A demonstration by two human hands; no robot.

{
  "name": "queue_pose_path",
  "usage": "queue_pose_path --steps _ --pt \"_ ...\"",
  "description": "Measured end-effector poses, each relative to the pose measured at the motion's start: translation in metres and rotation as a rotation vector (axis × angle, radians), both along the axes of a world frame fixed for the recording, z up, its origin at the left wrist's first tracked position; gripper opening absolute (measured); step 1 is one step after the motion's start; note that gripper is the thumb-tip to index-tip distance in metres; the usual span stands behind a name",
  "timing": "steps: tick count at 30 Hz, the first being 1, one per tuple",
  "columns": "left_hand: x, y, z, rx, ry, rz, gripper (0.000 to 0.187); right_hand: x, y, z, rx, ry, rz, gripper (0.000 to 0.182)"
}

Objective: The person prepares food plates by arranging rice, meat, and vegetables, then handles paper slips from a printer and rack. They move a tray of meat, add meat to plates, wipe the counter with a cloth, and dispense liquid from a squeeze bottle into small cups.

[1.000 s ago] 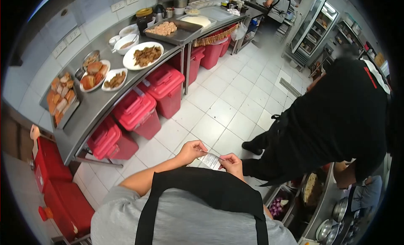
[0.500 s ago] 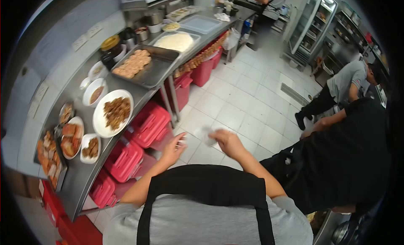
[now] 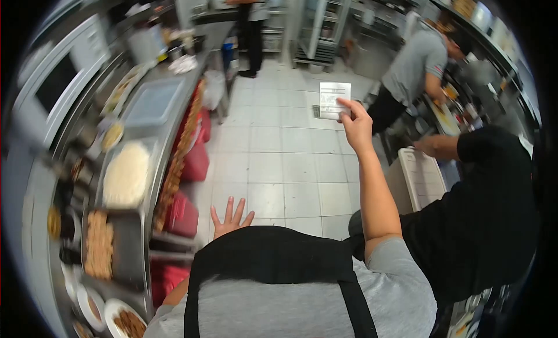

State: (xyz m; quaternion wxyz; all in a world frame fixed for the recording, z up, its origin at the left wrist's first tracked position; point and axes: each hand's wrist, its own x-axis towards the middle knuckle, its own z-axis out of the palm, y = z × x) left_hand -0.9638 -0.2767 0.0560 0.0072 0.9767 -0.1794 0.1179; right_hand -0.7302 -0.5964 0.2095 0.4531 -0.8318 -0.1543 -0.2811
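Note:
A small white printed paper slip [image 3: 333, 95] is pinched between the thumb and fingers of my right hand [image 3: 358, 126], held up at arm's length above the tiled floor. My left hand [image 3: 230, 217] hangs low in front of my apron with its fingers spread and nothing in it. Left of it are red bins [image 3: 182, 215] under the steel counter. The print on the slip is too small to read.
On the left counter stand a metal tray [image 3: 129, 248] with pale patties, a tub of white food [image 3: 127, 175] and a lidded container [image 3: 154, 102]. A person in black [image 3: 482, 216] is close on my right, beside a white bin [image 3: 421, 178]. Two more people work farther off.
The view has swung left and forward along the aisle. My right hand has risen and stretched out with the slip, now clearly visible. My left hand's fingers have spread.

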Motion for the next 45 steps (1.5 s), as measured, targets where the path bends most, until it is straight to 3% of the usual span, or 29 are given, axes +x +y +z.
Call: queue_pose_path --steps 3,6,7,10,11,15,19,23,26,29,32,35,38,41,44,45 --pt "0.091 -0.042 0.045 -0.086 -0.042 -0.202 0.041 0.049 -0.061 0.009 0.024 -0.110 -0.175 0.033" --pt "0.171 -0.086 0.088 -0.377 0.167 -0.303 0.040 0.087 -0.122 0.022 0.223 -0.109 -0.296 0.033" --pt "0.203 -0.100 0.087 -0.826 0.292 -0.476 0.045 0.104 -0.149 0.023 0.262 -0.156 -0.356 0.032" --pt "0.275 -0.160 0.068 -1.933 1.284 -0.555 0.044 0.150 -0.221 0.034 0.499 -0.304 -0.374 0.027" --pt "0.299 -0.175 0.048 -2.061 1.514 -0.596 0.047 0.167 -0.245 0.039 0.491 -0.374 -0.434 0.027" --pt "0.380 -0.216 -0.022 -2.406 1.893 -0.360 0.053 0.241 -0.341 0.061 0.803 -0.551 -0.485 0.031" --pt "0.439 -0.224 -0.063 -2.184 1.727 0.130 0.049 0.293 -0.415 0.079 0.920 -0.727 -0.607 0.037" --pt "0.530 -0.234 -0.095 -1.479 1.467 0.318 0.048 0.338 -0.515 0.077 0.888 -0.827 -0.744 0.040" --pt "0.609 -0.239 -0.122 -0.531 1.093 0.139 0.048 0.339 -0.571 0.084 0.539 -0.750 -1.071 0.035" --pt "0.688 -0.267 -0.129 -0.115 0.846 -0.048 0.047 0.342 -0.665 0.084 0.169 -0.711 -1.452 0.030" --pt "0.752 -0.339 -0.093 -0.231 0.585 -0.328 0.047 0.347 -0.726 0.098 0.005 -0.663 -1.510 0.029" --pt "0.787 -0.455 -0.011 -0.406 0.380 -0.668 0.052 0.358 -0.775 0.108 -0.119 -0.548 -1.524 0.030" --pt "0.798 -0.557 0.061 -0.460 0.348 -0.906 0.049 0.379 -0.825 0.114 -0.162 -0.559 -1.501 0.031" --pt "0.799 -0.625 0.089 -0.456 0.406 -1.052 0.047 0.413 -0.900 0.111 -0.201 -0.591 -1.451 0.031" --pt "0.802 -0.661 0.079 -0.429 0.492 -0.981 0.045 0.454 -0.953 0.123 -0.272 -0.368 -1.565 0.033" --pt "0.804 -0.667 0.072 -0.452 0.467 -0.916 0.043 0.470 -0.961 0.129 -0.139 -0.377 -1.525 0.035"
